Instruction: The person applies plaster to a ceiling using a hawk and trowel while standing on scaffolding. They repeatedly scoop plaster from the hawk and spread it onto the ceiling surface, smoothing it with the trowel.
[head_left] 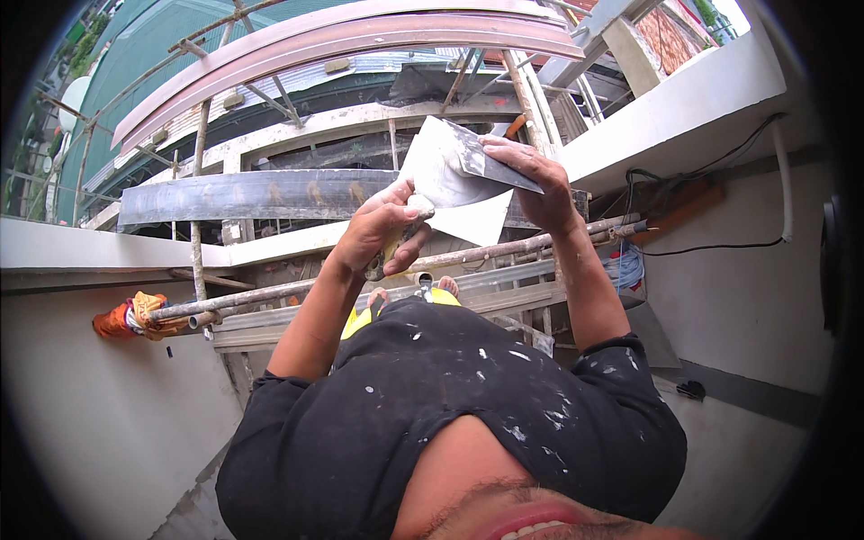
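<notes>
My left hand (389, 229) is closed round the putty-smeared handle of a wide putty knife (486, 220). Its broad, pale blade tilts up to the right, with wet white putty (443, 175) spread over its face. In my right hand (535, 175) is a thin, dark grey flat scraper (495, 167), gripped with the fingers across its upper edge. The scraper lies over the right part of the blade, at the putty. White smears cover the fingers of both hands. Part of the knife's handle is hidden inside my left fist.
A scaffold pole (486, 256) crosses in front of me, below my hands. Orange cloth (115, 319) wraps its left end. Beyond stand a long grey plank (261, 196) and bamboo uprights. White walls (675, 117) flank both sides; a black cable (711, 249) hangs at right.
</notes>
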### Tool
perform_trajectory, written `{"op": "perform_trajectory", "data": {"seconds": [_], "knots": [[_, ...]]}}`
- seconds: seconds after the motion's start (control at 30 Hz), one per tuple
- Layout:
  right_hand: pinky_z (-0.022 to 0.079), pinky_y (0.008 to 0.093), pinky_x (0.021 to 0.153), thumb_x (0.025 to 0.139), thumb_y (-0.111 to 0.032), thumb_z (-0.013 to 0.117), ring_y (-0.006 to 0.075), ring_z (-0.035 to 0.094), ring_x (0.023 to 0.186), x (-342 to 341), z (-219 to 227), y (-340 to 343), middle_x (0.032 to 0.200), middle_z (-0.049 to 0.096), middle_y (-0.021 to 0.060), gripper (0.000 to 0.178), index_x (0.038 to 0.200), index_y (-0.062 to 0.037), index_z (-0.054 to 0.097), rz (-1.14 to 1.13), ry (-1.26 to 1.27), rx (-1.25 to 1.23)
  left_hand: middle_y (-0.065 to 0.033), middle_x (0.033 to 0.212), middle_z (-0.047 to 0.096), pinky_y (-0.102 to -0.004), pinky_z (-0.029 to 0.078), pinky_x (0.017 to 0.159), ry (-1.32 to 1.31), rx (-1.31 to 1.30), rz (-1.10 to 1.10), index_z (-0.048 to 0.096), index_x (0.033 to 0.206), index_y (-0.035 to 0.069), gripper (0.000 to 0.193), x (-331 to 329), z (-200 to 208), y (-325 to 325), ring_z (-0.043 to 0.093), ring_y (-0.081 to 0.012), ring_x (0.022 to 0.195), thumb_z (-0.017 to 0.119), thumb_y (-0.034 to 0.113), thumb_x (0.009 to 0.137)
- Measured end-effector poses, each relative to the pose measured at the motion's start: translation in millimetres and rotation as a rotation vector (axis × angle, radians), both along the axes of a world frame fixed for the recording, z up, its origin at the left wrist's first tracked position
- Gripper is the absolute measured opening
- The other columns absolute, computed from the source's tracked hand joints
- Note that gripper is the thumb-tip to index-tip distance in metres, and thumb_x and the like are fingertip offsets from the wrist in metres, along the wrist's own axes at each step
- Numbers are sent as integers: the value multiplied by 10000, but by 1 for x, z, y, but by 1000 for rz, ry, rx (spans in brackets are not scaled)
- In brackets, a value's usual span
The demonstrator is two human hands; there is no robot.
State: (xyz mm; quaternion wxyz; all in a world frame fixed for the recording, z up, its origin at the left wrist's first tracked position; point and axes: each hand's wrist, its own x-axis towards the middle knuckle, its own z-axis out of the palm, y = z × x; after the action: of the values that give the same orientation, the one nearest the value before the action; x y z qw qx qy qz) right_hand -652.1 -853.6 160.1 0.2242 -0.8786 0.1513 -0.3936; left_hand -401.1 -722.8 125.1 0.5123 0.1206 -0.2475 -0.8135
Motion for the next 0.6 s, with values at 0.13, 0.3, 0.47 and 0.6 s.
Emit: {"op": "perform_trajectory", "data": {"seconds": [0.13,0.3,0.47,0.6], "knots": [[533,411,1004,877,31,650,291,673,1165,-12,-10,-8,1252,707,103,425,1267,-134,683,-156,187,-105,-99,919,557,-233,408,321,-110,-23,56,337,1415,-19,514,7,10,16,514,-117,481,525,111,955],[516,395,967,909,20,616,237,671,1179,-37,-1,-1,1249,713,69,433,1285,-184,682,-446,296,-185,-87,929,567,-217,436,351,-398,-18,286,357,1418,10,496,17,21,14,537,-100,513,531,126,968],[469,428,1003,930,-53,639,221,645,1227,20,65,31,1247,720,18,428,1310,-249,667,-193,371,-496,-81,883,564,-234,448,383,-528,-13,335,379,1397,6,444,20,6,1,531,-103,511,486,102,977],[415,425,1055,925,-91,656,201,648,1200,33,45,11,1202,738,-5,377,1250,-275,707,-227,514,-532,-67,745,551,-235,447,386,-584,-113,345,408,1330,-13,384,8,24,-12,510,-105,474,484,104,972]]}}
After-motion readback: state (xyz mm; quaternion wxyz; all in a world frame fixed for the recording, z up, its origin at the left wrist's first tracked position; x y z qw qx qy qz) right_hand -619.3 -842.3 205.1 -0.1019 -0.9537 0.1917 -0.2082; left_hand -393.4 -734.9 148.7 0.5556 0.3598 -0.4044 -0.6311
